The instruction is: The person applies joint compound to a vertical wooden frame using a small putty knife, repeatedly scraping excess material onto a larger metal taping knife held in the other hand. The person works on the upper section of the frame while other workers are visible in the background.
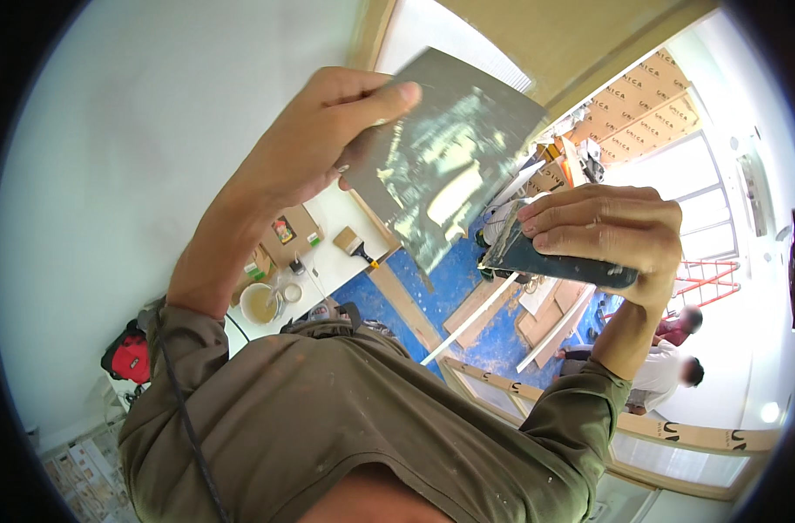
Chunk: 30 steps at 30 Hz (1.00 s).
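My left hand (306,131) grips a flat, dark grey square board (493,96) by its left edge, with the thumb on top. Pale cream paste (454,193) is smeared and piled across the board's face. Right of the board, my right hand (611,227) is closed around a wide, dark putty scraper (580,268), fingers laid over its top. Some paste clings to the scraper's left end, which is apart from the board. Part of the scraper lies hidden under my fingers.
Below my left forearm, a white table (336,209) bears a paintbrush (354,245), a bowl of liquid (260,303) and cardboard boxes (291,235). Wooden planks lie on a blue floor covering (406,288). Two people (667,375) are at the right. A wall (136,148) stands left.
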Each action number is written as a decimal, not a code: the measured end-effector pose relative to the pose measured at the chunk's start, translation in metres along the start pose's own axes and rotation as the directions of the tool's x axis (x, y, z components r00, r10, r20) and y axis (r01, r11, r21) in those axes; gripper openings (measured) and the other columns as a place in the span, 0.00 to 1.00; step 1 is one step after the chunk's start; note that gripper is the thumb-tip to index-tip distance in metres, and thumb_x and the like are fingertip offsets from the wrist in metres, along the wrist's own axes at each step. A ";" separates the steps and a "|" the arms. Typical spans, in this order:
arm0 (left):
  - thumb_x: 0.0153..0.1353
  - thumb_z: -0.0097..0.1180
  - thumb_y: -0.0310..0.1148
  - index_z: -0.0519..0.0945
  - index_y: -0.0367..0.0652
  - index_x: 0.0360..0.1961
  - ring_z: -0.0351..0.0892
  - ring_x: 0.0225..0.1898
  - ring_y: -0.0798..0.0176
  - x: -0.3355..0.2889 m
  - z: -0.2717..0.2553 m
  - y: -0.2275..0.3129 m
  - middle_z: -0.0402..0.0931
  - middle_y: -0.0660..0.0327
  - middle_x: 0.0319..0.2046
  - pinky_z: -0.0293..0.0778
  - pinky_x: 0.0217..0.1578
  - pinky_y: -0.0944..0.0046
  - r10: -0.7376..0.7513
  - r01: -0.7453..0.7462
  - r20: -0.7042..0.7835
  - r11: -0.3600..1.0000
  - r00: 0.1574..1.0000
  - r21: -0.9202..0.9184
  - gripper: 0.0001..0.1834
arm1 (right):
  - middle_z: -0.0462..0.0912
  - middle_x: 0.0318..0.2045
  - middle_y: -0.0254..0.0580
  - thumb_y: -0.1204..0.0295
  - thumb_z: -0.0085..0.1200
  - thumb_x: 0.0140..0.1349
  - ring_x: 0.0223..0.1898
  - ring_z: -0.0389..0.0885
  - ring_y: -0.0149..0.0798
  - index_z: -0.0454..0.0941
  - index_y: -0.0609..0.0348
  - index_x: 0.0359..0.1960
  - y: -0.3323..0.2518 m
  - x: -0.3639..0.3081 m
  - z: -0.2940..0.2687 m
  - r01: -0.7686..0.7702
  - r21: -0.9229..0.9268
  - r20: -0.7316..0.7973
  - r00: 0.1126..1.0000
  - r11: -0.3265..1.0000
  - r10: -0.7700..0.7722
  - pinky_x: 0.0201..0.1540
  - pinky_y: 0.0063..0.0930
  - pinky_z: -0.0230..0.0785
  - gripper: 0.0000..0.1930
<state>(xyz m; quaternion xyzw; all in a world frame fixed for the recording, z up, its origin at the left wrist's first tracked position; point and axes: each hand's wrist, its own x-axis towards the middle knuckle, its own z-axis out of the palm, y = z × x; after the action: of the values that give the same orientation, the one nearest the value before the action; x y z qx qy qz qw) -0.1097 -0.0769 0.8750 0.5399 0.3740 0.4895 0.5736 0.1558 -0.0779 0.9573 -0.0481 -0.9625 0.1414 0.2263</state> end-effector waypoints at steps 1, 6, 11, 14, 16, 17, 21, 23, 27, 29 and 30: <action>0.64 0.54 0.40 0.76 0.41 0.23 0.56 0.09 0.80 0.000 -0.001 0.000 0.65 0.72 0.11 0.51 0.11 0.73 0.014 -0.014 -0.028 1.000 1.000 -0.015 0.16 | 0.82 0.26 0.54 0.78 0.62 0.43 0.30 0.85 0.50 0.80 0.71 0.25 0.001 -0.004 -0.001 -0.104 0.079 -0.106 0.988 0.991 0.112 0.35 0.41 0.81 0.07; 0.65 0.53 0.40 0.79 0.40 0.30 0.67 0.17 0.81 -0.001 -0.013 -0.018 0.74 0.71 0.20 0.61 0.18 0.77 -0.058 0.050 -0.071 0.993 0.996 -0.104 0.14 | 0.83 0.29 0.42 0.81 0.63 0.53 0.29 0.80 0.30 0.81 0.67 0.33 0.028 -0.040 0.005 -0.261 0.439 -0.505 0.720 0.860 0.476 0.32 0.24 0.74 0.06; 0.64 0.54 0.37 0.79 0.36 0.32 0.73 0.20 0.77 -0.001 -0.014 -0.027 0.77 0.66 0.24 0.68 0.21 0.76 -0.129 0.113 -0.040 0.954 0.991 -0.277 0.13 | 0.83 0.31 0.44 0.81 0.61 0.55 0.30 0.80 0.31 0.80 0.69 0.32 0.037 -0.029 0.027 0.142 0.741 -0.611 0.545 0.656 0.573 0.33 0.24 0.74 0.04; 0.63 0.55 0.36 0.78 0.39 0.30 0.68 0.16 0.81 -0.003 0.007 -0.021 0.73 0.70 0.20 0.60 0.14 0.81 -0.179 0.148 -0.048 0.914 0.983 -0.377 0.11 | 0.83 0.33 0.51 0.88 0.58 0.49 0.36 0.84 0.43 0.81 0.72 0.33 0.040 -0.029 0.038 -0.032 0.223 -0.739 0.646 0.974 0.191 0.40 0.34 0.80 0.09; 0.63 0.56 0.36 0.77 0.39 0.29 0.67 0.16 0.81 -0.002 0.022 -0.010 0.72 0.70 0.19 0.60 0.13 0.80 -0.224 0.168 -0.077 0.881 0.971 -0.442 0.11 | 0.83 0.34 0.53 0.87 0.60 0.45 0.41 0.84 0.54 0.81 0.73 0.34 0.035 -0.022 0.052 0.117 -0.174 -0.717 0.666 0.978 -0.207 0.44 0.38 0.80 0.12; 0.62 0.57 0.36 0.77 0.39 0.28 0.66 0.15 0.81 -0.002 0.024 -0.009 0.71 0.71 0.19 0.60 0.13 0.80 -0.246 0.175 -0.090 0.862 0.965 -0.475 0.11 | 0.83 0.34 0.53 0.86 0.61 0.45 0.40 0.84 0.53 0.82 0.72 0.34 0.030 -0.023 0.057 0.100 -0.228 -0.672 0.704 0.969 -0.231 0.43 0.38 0.80 0.11; 0.62 0.57 0.37 0.76 0.40 0.27 0.66 0.14 0.80 -0.005 0.023 -0.006 0.71 0.69 0.19 0.61 0.12 0.78 -0.189 0.156 -0.032 0.882 0.981 -0.445 0.12 | 0.83 0.33 0.53 0.80 0.61 0.47 0.40 0.84 0.52 0.82 0.72 0.31 0.015 -0.026 0.067 0.123 -0.358 -0.555 0.769 0.925 -0.317 0.40 0.37 0.82 0.09; 0.62 0.57 0.37 0.76 0.41 0.26 0.65 0.13 0.80 -0.006 0.024 -0.001 0.71 0.69 0.18 0.59 0.11 0.76 -0.173 0.127 -0.079 0.907 0.982 -0.402 0.12 | 0.83 0.32 0.53 0.81 0.61 0.47 0.40 0.84 0.52 0.81 0.72 0.30 0.023 -0.036 0.070 0.184 -0.337 -0.561 0.749 0.923 -0.354 0.40 0.37 0.82 0.08; 0.63 0.56 0.39 0.76 0.42 0.25 0.64 0.12 0.80 0.001 0.009 -0.009 0.71 0.69 0.17 0.55 0.10 0.75 -0.042 0.014 -0.092 0.958 0.995 -0.286 0.14 | 0.82 0.28 0.57 0.75 0.59 0.54 0.31 0.84 0.54 0.78 0.73 0.26 0.023 -0.039 0.052 0.252 -0.131 -0.551 0.786 0.959 -0.281 0.35 0.39 0.81 0.09; 0.64 0.56 0.40 0.76 0.42 0.24 0.64 0.12 0.80 -0.006 0.006 -0.006 0.71 0.70 0.17 0.53 0.09 0.75 0.001 -0.017 -0.091 0.985 0.996 -0.175 0.15 | 0.81 0.27 0.59 0.77 0.58 0.54 0.30 0.84 0.54 0.78 0.74 0.26 0.015 -0.035 0.044 0.167 -0.140 -0.522 0.825 0.976 -0.216 0.33 0.40 0.82 0.08; 0.64 0.54 0.41 0.77 0.40 0.26 0.64 0.12 0.79 -0.010 0.007 0.001 0.72 0.68 0.17 0.54 0.10 0.74 0.014 -0.023 -0.065 0.990 0.998 -0.137 0.16 | 0.82 0.27 0.58 0.78 0.59 0.52 0.31 0.84 0.54 0.78 0.74 0.26 0.015 -0.028 0.037 0.190 -0.131 -0.480 0.846 0.973 -0.230 0.34 0.40 0.82 0.07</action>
<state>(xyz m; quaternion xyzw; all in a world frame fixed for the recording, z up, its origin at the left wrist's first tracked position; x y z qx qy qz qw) -0.1060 -0.0885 0.8758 0.4864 0.3524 0.5366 0.5926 0.1644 -0.0775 0.9090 0.0143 -0.8773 0.0609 0.4758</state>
